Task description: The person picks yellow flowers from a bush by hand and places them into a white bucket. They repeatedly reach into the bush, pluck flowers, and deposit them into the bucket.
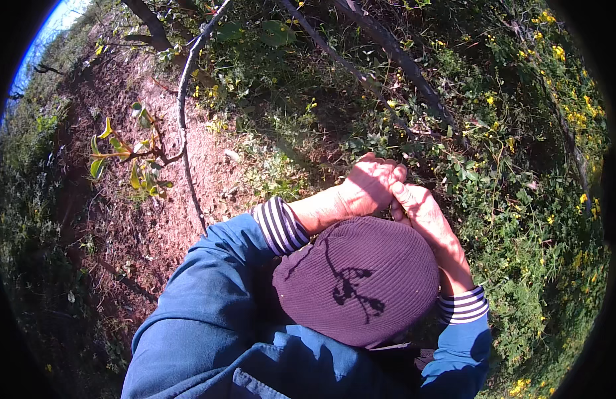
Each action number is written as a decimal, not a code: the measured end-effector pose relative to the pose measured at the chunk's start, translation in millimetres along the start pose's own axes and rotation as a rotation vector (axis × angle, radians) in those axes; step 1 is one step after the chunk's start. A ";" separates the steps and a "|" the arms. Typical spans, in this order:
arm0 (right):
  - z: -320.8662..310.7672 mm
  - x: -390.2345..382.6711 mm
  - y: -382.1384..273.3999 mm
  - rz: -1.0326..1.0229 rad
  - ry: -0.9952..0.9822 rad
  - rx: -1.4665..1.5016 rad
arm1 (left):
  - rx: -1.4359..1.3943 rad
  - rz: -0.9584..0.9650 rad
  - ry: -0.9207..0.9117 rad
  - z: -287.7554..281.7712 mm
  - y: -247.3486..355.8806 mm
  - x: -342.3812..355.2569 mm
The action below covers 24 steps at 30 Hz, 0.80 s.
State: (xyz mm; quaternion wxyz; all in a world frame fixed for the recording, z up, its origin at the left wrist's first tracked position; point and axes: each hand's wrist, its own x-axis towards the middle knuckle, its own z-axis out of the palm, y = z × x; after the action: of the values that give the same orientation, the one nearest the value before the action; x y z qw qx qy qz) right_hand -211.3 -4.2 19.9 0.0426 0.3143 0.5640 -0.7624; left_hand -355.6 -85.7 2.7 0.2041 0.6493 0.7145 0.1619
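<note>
My left hand (369, 185) and my right hand (419, 207) are brought together just beyond a rounded bulge of dark purple ribbed cloth (361, 266). Both have their fingers curled closed, the thumb of the right lying against the left hand's fingers. Anything pinched in them is too small or too hidden to make out. Low green plants (471, 176) grow right behind and beside them. Striped knit cuffs (280, 225) show at the wrists, under blue jacket sleeves (208, 292). A leafy twig's shadow falls on the purple cloth.
A thin bare branch (182, 113) runs down the left side, carrying a sprig of green-yellow leaves (142, 159). Thicker branches (394, 53) slant across the top. Reddish bare soil (188, 173) lies left; weeds with yellow flowers (577, 120) spread at right.
</note>
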 end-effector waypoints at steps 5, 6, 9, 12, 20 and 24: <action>-1.5 0.0 2.3 -0.028 -0.028 0.100 | 0.120 0.094 0.153 9.2 -3.4 -2.7; -0.8 0.9 2.4 -0.042 -0.049 0.123 | 0.121 0.091 0.146 10.6 -4.9 -2.8; -5.0 -2.2 0.4 -0.004 -0.012 0.101 | 0.192 0.152 0.158 13.1 -10.2 -8.0; -15.5 -7.8 -4.7 0.055 -0.093 -0.033 | 0.196 0.180 0.109 16.3 -13.3 -9.6; -49.3 -50.3 -10.5 0.099 -0.094 0.110 | 0.232 0.228 0.293 7.5 -23.3 -1.9; -67.4 -89.6 -24.1 -0.004 -0.098 0.157 | 0.171 0.229 0.192 -4.7 -15.4 1.7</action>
State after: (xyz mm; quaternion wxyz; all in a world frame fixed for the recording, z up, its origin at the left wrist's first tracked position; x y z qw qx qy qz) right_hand -120.8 38.3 76.0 0.0439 0.2780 0.5002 -0.8189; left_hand -371.4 -85.5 -1.0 0.0593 0.7231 0.6631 0.1840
